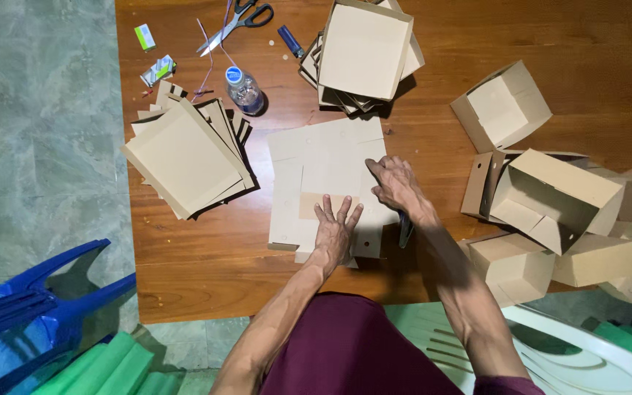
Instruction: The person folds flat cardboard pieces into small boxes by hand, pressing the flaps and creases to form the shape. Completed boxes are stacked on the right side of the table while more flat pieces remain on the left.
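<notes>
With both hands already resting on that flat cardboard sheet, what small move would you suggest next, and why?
Probably fold up the right-hand flap. The left hand lies flat on the flat cardboard sheet, pinning it to the wooden table, while the right hand rests at its right edge. Finished boxes stand at the right.

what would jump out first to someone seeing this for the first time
Both hands press a flat cardboard box blank at the middle of the wooden table: left hand spread flat, right hand on its right edge. Folded boxes pile up at right, flat stacks lie at left, and scissors sit at the far edge.
</notes>
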